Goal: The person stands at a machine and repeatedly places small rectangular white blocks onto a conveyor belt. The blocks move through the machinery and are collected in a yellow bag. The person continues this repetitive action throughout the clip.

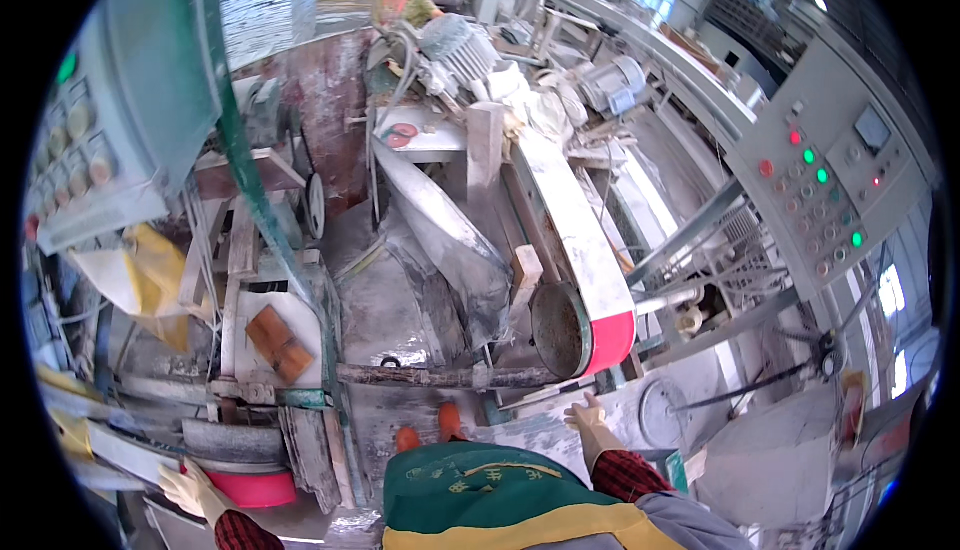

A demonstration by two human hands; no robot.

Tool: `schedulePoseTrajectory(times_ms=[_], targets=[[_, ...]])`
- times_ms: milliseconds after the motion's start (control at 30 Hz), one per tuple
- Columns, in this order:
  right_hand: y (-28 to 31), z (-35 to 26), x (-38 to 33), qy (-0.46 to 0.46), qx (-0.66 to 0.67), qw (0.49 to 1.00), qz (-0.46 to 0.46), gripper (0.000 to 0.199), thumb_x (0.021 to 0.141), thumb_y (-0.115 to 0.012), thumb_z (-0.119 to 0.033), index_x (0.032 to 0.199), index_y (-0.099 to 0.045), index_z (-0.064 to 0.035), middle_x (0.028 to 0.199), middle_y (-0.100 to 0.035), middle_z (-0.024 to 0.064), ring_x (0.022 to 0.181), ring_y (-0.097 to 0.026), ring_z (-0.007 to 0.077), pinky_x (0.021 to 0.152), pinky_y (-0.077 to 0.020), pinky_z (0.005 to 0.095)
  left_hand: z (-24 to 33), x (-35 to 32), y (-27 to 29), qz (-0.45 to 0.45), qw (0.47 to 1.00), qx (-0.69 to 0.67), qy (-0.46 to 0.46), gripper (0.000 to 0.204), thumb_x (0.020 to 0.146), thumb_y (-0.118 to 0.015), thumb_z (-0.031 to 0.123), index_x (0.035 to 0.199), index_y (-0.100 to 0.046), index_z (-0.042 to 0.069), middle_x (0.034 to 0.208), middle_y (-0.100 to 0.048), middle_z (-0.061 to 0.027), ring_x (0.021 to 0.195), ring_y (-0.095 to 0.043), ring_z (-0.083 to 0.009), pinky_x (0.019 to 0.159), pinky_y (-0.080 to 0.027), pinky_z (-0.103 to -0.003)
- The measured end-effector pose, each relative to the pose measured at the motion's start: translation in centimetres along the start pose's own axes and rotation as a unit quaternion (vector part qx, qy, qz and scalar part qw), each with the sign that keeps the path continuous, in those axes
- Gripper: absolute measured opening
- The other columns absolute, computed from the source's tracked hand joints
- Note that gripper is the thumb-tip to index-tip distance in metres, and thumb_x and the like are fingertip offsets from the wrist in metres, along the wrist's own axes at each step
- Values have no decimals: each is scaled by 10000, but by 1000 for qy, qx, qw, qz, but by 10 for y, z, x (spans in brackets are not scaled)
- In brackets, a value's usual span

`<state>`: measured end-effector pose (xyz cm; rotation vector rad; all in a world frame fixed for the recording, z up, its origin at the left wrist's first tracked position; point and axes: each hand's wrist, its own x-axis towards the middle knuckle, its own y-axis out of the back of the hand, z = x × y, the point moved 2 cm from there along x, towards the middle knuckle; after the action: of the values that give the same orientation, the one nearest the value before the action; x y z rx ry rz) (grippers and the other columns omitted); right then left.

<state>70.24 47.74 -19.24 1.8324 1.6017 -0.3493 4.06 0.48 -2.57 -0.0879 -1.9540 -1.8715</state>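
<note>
My left hand [192, 493], in a pale glove, reaches out at the lower left with its fingers apart. It is beside a rounded pink guard end [255, 488] on a white machine cover; whether it touches the guard I cannot tell. My right hand [592, 422], gloved the same way, is held out with spread fingers and holds nothing. Just beyond it is a long white belt guard [572, 212] with a pink rounded end [610, 341] around a large dusty wheel [560, 330]. A green apron with a yellow band covers my front.
A grey control panel [835, 165] with lit buttons stands at the right, a green-framed panel [130, 100] at the left. A bar [450, 377] crosses before my orange boots [450, 418]. Dusty motors [458, 50] lie ahead; another person [405, 5] is at the back.
</note>
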Motion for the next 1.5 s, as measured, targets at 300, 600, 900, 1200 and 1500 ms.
schedulePoseTrajectory(times_ms=[300,600,900,1200,1500], targets=[[-92,-27,5,76,-1,978,-193,641,854,-537,-49,1418,-241,-123,860,-652,220,622,-658,266,493,-531,352,6,-9,26,-36,999,-21,29,634,826,-601,382,1344,-339,127,1366,-365,-128,1250,-360,-311,959,-378,-444],[-102,-11,-9,60,-16,975,-213,659,804,-561,29,1395,-275,-30,833,-632,243,646,-650,281,529,-556,363,12,-22,41,-2,998,-64,16,585,829,-609,350,1296,-379,85,1353,-371,-159,1200,-389,-335,952,-372,-422],[-66,-6,-22,8,-119,974,-192,631,824,-556,-5,1394,-286,-27,913,-634,238,716,-663,285,560,-568,365,19,-30,63,-12,999,-37,28,588,829,-574,468,1266,-447,97,1310,-438,-146,1184,-425,-312,942,-369,-418],[-70,-42,-3,46,-98,969,-224,548,809,-550,-2,1331,-387,-13,857,-635,228,699,-660,269,583,-567,344,1,22,39,-85,977,-153,121,805,785,-650,451,1417,-248,158,1454,-286,-147,1313,-301,-363,1047,-320,-415],[-115,-41,-32,20,-87,955,-283,545,806,-557,-50,1331,-413,-41,877,-640,214,706,-642,245,596,-532,323,9,-2,25,-106,986,-102,73,703,796,-645,357,1386,-326,149,1472,-249,-144,1313,-266,-365,1053,-281,-457]])
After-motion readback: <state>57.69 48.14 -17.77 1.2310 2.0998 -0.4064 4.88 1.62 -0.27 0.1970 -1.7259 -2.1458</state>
